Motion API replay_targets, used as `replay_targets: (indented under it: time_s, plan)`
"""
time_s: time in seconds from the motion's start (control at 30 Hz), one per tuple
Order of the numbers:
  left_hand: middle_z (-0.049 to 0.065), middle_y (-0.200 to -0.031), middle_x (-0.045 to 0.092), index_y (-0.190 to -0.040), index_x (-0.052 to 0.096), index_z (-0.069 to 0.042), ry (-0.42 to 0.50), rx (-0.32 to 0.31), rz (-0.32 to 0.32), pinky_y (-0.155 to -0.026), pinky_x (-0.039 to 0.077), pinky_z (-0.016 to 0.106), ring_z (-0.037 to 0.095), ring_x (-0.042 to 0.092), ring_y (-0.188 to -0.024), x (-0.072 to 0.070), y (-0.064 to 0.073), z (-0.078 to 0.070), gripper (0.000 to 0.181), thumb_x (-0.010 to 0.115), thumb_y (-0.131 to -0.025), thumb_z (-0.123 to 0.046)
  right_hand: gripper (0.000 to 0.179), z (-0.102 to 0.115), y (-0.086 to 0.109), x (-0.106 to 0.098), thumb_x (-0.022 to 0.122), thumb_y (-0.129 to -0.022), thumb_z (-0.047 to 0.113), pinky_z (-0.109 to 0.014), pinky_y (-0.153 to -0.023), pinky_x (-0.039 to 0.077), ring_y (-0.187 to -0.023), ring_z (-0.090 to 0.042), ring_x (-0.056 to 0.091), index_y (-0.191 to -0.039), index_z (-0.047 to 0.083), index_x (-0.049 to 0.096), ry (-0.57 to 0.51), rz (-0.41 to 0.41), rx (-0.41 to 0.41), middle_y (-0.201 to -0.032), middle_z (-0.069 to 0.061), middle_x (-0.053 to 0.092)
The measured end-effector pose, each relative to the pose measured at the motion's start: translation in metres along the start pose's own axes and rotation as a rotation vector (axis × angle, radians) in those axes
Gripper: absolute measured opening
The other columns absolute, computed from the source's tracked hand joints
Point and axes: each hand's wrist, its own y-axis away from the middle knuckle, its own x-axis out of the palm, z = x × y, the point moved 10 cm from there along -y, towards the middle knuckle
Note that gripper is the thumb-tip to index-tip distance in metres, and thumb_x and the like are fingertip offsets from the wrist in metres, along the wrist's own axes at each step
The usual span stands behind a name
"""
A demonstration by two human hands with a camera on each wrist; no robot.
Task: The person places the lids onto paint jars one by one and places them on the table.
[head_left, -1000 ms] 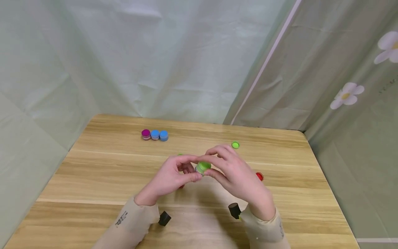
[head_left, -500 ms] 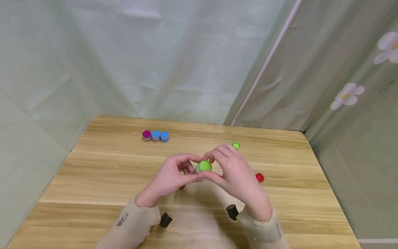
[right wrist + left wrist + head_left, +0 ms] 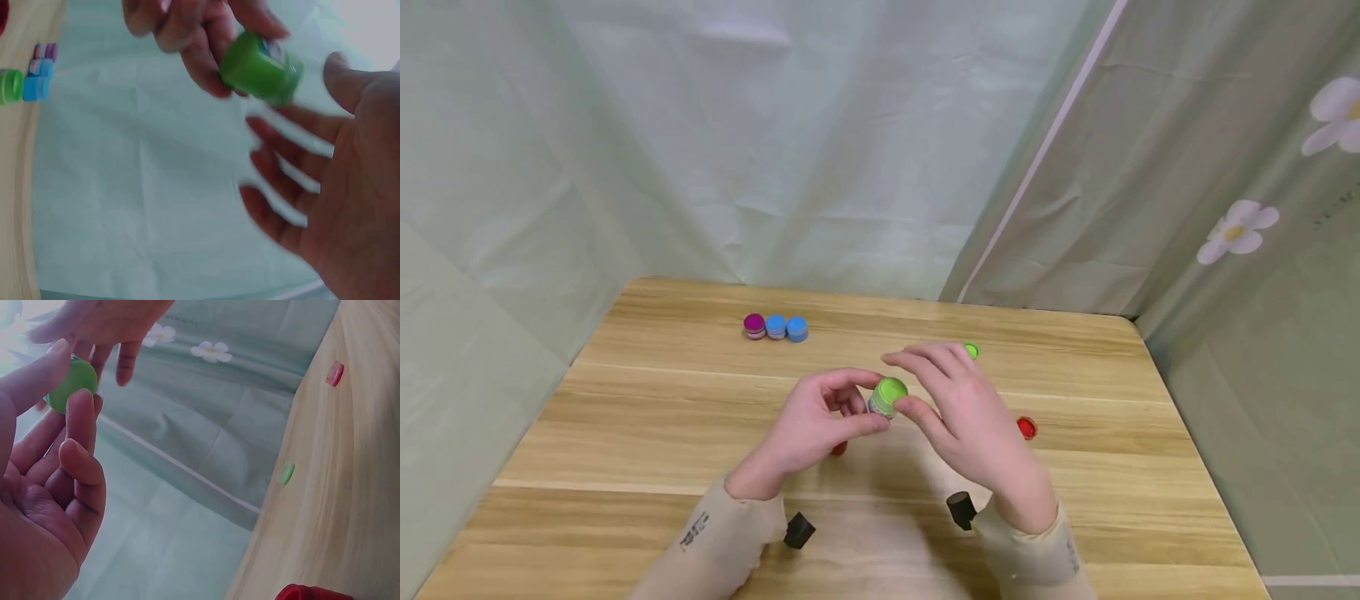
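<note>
A small green tub [image 3: 887, 396] with a printed label is held above the table, tilted, its green top facing up toward the head camera. My left hand [image 3: 820, 417] pinches it between thumb and fingertips; in the left wrist view the round green base [image 3: 74, 386] faces the camera. Beside the tub, my right hand [image 3: 973, 417] is spread with its fingers fairly straight, the thumb tip right at the tub's upper edge. In the right wrist view these fingers [image 3: 275, 169] are loose around nothing. A red tub [image 3: 839, 448] is mostly hidden below my left hand.
At the back left stand a purple-lidded tub [image 3: 755, 326] and two blue-lidded tubs [image 3: 786, 328] in a row. A green lid [image 3: 972, 351] and a red lid [image 3: 1027, 427] lie on the right. Another green tub [image 3: 10, 86] appears in the right wrist view. Curtains enclose the wooden table [image 3: 647, 400].
The right hand first had its fingers on the green tub's top, closed in around it, and now has let go and spread upward. The left hand keeps its hold on the tub.
</note>
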Motion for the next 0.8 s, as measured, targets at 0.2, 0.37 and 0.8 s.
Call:
replay_targets:
  time_s: [0.2,0.37,0.8]
  plan:
    - [0.007,-0.080,0.069,-0.126,0.076,-0.005,-0.001,-0.005,0.017,-0.047,0.043,0.027,0.019,0.058,-0.064,-0.002,0.000,0.000,0.035,0.084,-0.092,-0.008,0.042,0.013,0.000,-0.004,0.058,-0.108,0.003,-0.042,-0.115,0.042,-0.141,-0.026,0.049,-0.147,0.018,0.065,-0.099,0.063,-0.163,-0.153,0.001,0.058]
    - [0.007,-0.081,0.070,-0.126,0.075,-0.006,0.043,0.025,0.061,-0.045,0.044,0.028,0.019,0.059,-0.065,0.001,0.002,-0.003,0.033,0.081,-0.093,-0.004,0.044,0.020,-0.001,-0.004,0.064,-0.104,-0.001,-0.038,-0.114,0.042,-0.139,-0.026,0.052,-0.145,0.016,0.067,-0.113,0.056,-0.237,-0.147,0.002,0.063]
    - [0.008,-0.079,0.069,-0.130,0.076,-0.006,0.061,-0.004,0.055,-0.044,0.042,0.027,0.016,0.054,-0.061,0.001,0.001,0.000,0.040,0.085,-0.091,-0.006,0.034,0.008,0.000,0.000,0.075,-0.100,0.030,-0.037,-0.112,0.042,-0.128,-0.021,0.055,-0.132,0.019,0.073,-0.046,0.045,-0.133,-0.127,0.004,0.066]
